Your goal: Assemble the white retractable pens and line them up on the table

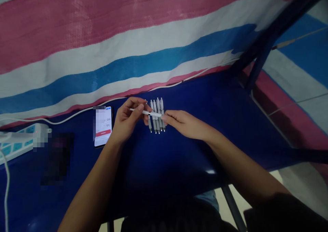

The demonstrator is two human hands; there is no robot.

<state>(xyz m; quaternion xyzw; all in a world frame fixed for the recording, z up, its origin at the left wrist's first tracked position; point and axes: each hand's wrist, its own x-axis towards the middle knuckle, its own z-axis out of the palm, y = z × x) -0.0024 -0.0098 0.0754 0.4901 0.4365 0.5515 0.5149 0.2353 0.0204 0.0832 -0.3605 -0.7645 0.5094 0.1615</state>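
A slim white pen (153,114) is held nearly level between my two hands, above the table. My left hand (130,117) pinches its left end between thumb and fingers. At the other end, the fingers of my right hand (179,121) are closed on the pen's tip. Beneath it, several white and grey pens (157,124) lie side by side on the dark blue table, their points towards me. My left fingers partly cover the leftmost of these pens.
Left of my hands lies a phone (103,126) with a lit screen. Further left are a white power strip (23,138) and a dark blurred object (57,157). A white cable (71,117) runs along the table's back edge, below a striped sheet (128,68). Dark bars (263,51) stand at the right.
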